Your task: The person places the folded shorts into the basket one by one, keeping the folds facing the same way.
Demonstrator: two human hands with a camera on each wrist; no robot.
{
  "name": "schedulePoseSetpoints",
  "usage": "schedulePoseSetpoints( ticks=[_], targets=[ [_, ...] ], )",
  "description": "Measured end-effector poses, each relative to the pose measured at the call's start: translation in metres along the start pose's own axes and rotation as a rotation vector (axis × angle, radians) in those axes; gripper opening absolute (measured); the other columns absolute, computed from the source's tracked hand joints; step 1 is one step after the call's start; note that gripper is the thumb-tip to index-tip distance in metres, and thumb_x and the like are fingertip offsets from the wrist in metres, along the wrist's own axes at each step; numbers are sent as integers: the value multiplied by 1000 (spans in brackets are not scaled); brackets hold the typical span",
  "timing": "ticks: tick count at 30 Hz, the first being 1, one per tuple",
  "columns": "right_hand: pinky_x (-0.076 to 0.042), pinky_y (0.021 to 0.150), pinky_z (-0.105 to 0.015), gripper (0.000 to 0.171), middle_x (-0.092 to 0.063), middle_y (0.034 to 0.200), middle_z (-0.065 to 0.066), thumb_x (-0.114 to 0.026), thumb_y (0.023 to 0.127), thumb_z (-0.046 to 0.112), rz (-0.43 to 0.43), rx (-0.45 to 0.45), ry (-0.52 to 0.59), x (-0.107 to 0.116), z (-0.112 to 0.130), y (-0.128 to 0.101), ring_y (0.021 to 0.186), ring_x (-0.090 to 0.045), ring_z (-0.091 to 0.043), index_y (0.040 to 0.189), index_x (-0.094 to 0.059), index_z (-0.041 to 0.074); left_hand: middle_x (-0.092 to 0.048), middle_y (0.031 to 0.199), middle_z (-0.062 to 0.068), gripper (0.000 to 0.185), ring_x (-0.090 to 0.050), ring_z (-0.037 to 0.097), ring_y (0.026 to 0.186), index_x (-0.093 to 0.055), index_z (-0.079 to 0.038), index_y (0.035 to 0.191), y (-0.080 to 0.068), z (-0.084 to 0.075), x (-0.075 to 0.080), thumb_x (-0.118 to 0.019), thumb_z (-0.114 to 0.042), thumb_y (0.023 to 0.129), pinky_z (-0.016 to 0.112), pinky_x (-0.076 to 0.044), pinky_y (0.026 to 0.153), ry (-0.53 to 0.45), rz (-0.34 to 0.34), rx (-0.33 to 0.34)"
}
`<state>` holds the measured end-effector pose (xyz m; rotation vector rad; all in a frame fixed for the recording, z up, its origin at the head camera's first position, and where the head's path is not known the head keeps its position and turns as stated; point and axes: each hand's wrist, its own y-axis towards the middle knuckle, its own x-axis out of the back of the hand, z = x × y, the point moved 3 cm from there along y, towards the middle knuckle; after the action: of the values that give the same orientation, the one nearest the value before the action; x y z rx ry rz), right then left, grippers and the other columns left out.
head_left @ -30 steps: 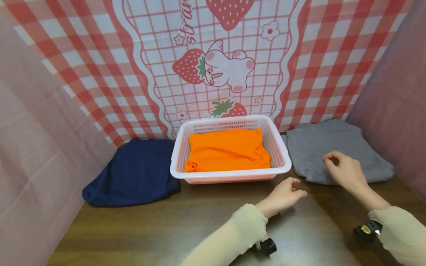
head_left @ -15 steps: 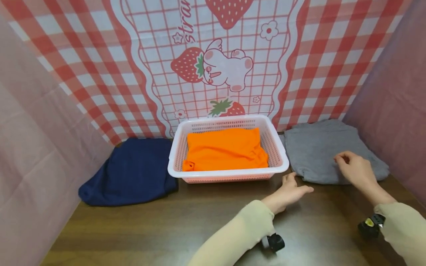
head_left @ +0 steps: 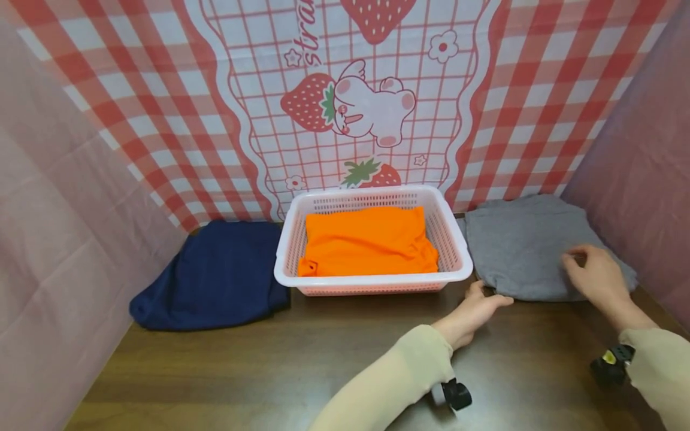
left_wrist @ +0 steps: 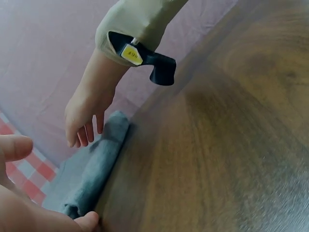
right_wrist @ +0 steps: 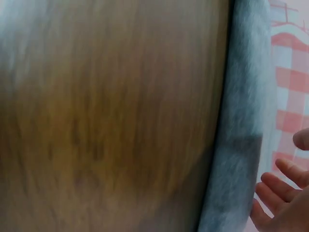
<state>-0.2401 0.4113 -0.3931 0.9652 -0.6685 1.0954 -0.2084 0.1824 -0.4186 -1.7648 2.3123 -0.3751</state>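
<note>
1. A navy cloth (head_left: 221, 275) lay on a brown wooden table (head_left: 242, 371).
2. Beside it, a white slotted basket (head_left: 372, 280) held an orange cloth (head_left: 366, 242).
3. Behind hung a red-checked strawberry backdrop (head_left: 372, 114), between pink drapes (head_left: 64, 209).

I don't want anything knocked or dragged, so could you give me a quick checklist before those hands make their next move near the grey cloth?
1. White basket upright on the table: ok.
2. Orange cloth inside the basket, not hanging over the rim: ok.
3. Navy cloth away from both hands: ok, it lies on the basket's other side.
4. Left hand in contact with the grey cloth: cannot tell; fingertips are at its near corner.
5. Right hand gripping the grey cloth: not ok; thumb and fingers are apart with nothing between them.
</note>
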Motion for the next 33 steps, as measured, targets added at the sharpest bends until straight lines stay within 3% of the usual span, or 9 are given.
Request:
schedulePoseSetpoints(
  ticks=[4, 8, 11, 16, 23, 33],
  targets=[
    [-30, 81, -60, 56, -40, 111, -41, -41, 94, 33, 45, -52, -23, -1, -12, 2, 101, -37, -55, 117, -42, -18, -42, 131, 3, 53, -42, 23, 118, -40, -7, 125, 1, 3, -4, -62, -11, 77, 37, -31, 100, -147, 55, -25],
    [-25, 78, -65, 73, -27, 119, -46, -40, 91, 48, 111, -173, -77, 1, -25, 1, 103, -27, -62, 125, -33, -17, -38, 134, 6, 50, -42, 28, 118, -38, -4, 126, 5, 3, -4, -57, -6, 79, 46, -33, 99, -324, 115, -55],
    [-24, 74, -66, 81, -21, 119, -49, -40, 88, 54, 151, -242, -108, 3, -33, -2, 103, -23, -65, 127, -29, -16, -37, 134, 11, 51, -37, 31, 121, -36, 0, 128, 9, 3, -2, -54, -6, 81, 50, -31, 100, -422, 122, -69],
    [-21, 80, -66, 91, -13, 119, -53, -42, 87, 54, 171, -318, -84, 2, -45, -8, 106, -16, -66, 128, -18, -24, -37, 134, 17, 58, -35, 37, 123, -30, 5, 133, 11, 5, 1, -55, -10, 83, 51, -30, 101, -456, 115, -47],
    [-17, 84, -66, 84, -13, 112, -57, -50, 88, 35, 203, -228, -61, 3, -52, -8, 102, -14, -69, 124, -12, -30, -39, 132, 20, 46, -34, 39, 124, -38, 4, 128, 11, 8, 3, -48, -20, 90, 51, -27, 104, -482, 178, -49],
    [-20, 83, -67, 83, -12, 113, -55, -53, 87, 30, 252, -199, -75, 5, -45, -10, 102, -14, -68, 126, -9, -28, -35, 132, 29, 45, -41, 43, 118, -35, 1, 129, 8, 12, 2, -46, -24, 93, 57, -32, 98, -560, 201, -34]
  ],
)
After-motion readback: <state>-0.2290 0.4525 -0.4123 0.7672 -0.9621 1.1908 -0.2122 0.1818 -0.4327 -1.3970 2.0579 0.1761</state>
